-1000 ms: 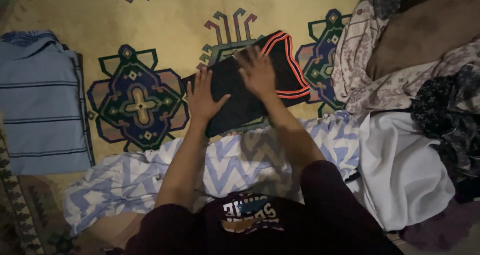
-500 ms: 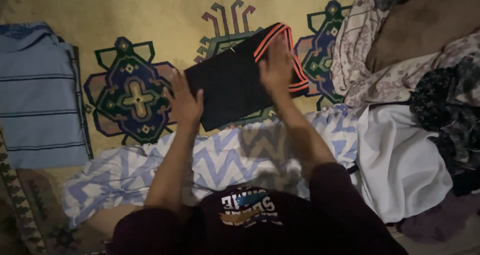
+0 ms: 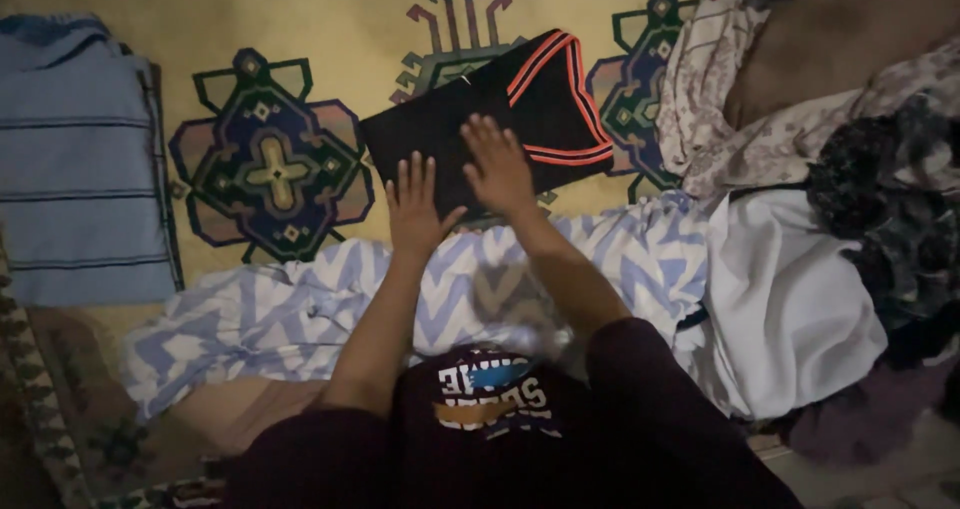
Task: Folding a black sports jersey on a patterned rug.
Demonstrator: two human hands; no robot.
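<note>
A folded black garment with orange trim (image 3: 500,104) lies on the patterned yellow rug (image 3: 300,39) in front of me. My left hand (image 3: 417,209) rests flat on its near left edge, fingers spread. Beside it, my right hand (image 3: 496,167) presses flat on the garment's near middle, fingers apart. Neither hand grips anything. A blue and white zigzag cloth (image 3: 450,299) covers my lap just below the garment.
A folded light blue striped shirt (image 3: 80,169) lies on the rug at the left. A heap of unfolded clothes fills the right side: a floral fabric (image 3: 730,119), a white cloth (image 3: 790,309) and dark pieces (image 3: 890,229).
Both hands slid from the garment's outer ends back to its near edge and now lie flat side by side. The view shifted slightly.
</note>
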